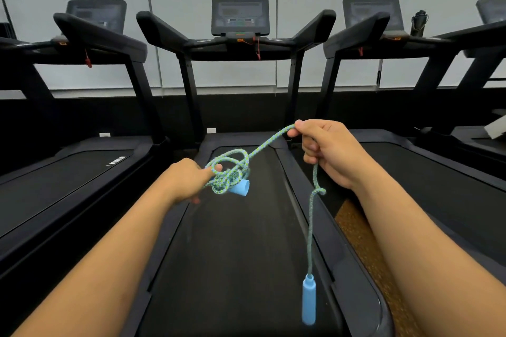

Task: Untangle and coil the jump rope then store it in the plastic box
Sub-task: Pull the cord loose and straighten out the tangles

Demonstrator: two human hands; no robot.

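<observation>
The jump rope [269, 141] is a blue-green braided cord with light blue handles. My left hand [189, 179] grips a tangled knot of its loops [230, 172], with one blue handle [241, 187] poking out under the tangle. My right hand [325, 152] pinches the cord higher up, so a stretch runs taut between both hands. From my right hand the cord hangs down past a small knot [319, 191] to the other handle [308, 299], which dangles above the treadmill belt. No plastic box is in view.
I stand over the middle treadmill [232, 241], its console [240, 16] ahead. Further treadmills sit to the left [68, 172] and right [438, 172]. A dark bottle [419, 22] rests on the right one's console. A brown floor strip [367, 249] shows beside the belt.
</observation>
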